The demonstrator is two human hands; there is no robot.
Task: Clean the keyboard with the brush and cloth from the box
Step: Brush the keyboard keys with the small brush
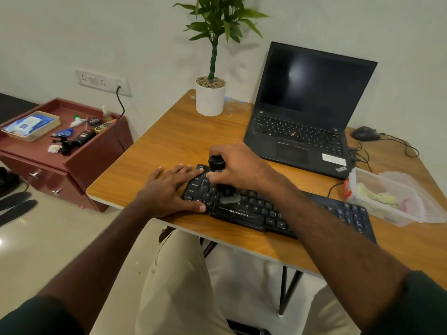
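Wooden desk (154, 146) is carrying the keyboard (266, 211) at its near edge; left hand (169, 187), fingers spread flat, is pressing the keyboard's left end; right hand (232, 170) is gripping the brush (221, 184) over its left keys; the cloth is lying in the box (377, 197) right of the keyboard; hard strokes could be popping keycaps loose.

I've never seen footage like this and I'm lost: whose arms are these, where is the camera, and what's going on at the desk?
The camera sits on a person's head, looking forward and down, so the arms are their own. No machine is involved. On the wooden table lies a black keyboard. The left hand rests flat on its left end, steadying it. The right hand grips a black brush, bristles down on the keys. Behind stand an open laptop and a potted plant; a mouse lies to the right. A clear plastic box holds cloths.
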